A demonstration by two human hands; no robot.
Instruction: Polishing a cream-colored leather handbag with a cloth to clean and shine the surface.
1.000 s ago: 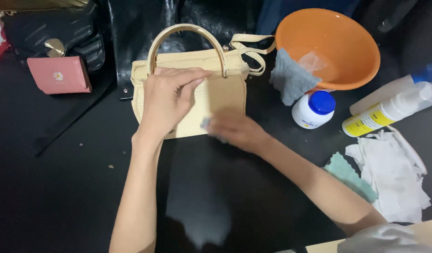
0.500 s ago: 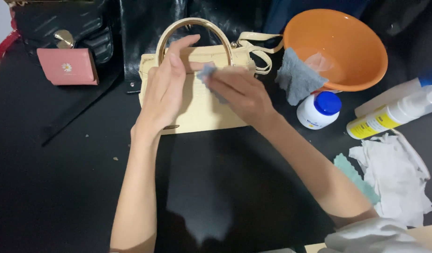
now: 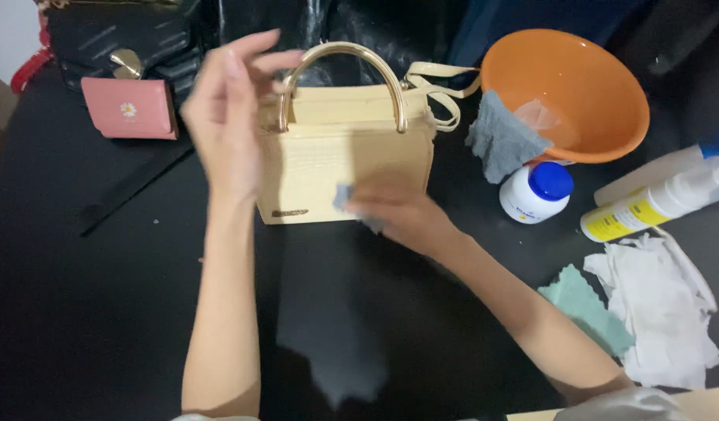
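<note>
Grip: your right hand [image 3: 394, 212] pinches a small grey cloth [image 3: 344, 196] against the cream handbag [image 3: 345, 160], upright mid-surface; your left hand [image 3: 227, 109], fingers spread, holds nothing beside its handle. Nearby: orange bowl [image 3: 566, 93], white jar [image 3: 536, 192], spray bottle [image 3: 656, 206], crumpled wipes [image 3: 660, 312], pink wallet [image 3: 129, 107]. Motion blurs both hands.

A cream handbag [image 3: 340, 160] with a curved handle is seen on the dark bench [image 3: 102, 312]. Its left edge is touched by the raised left hand [image 3: 227, 117], while a small grey cloth [image 3: 345, 196] is pressed against its front by the right hand [image 3: 394, 210]. An orange bowl [image 3: 566, 93] and a white jar with a blue lid [image 3: 536, 192] are seen to the right.
</note>
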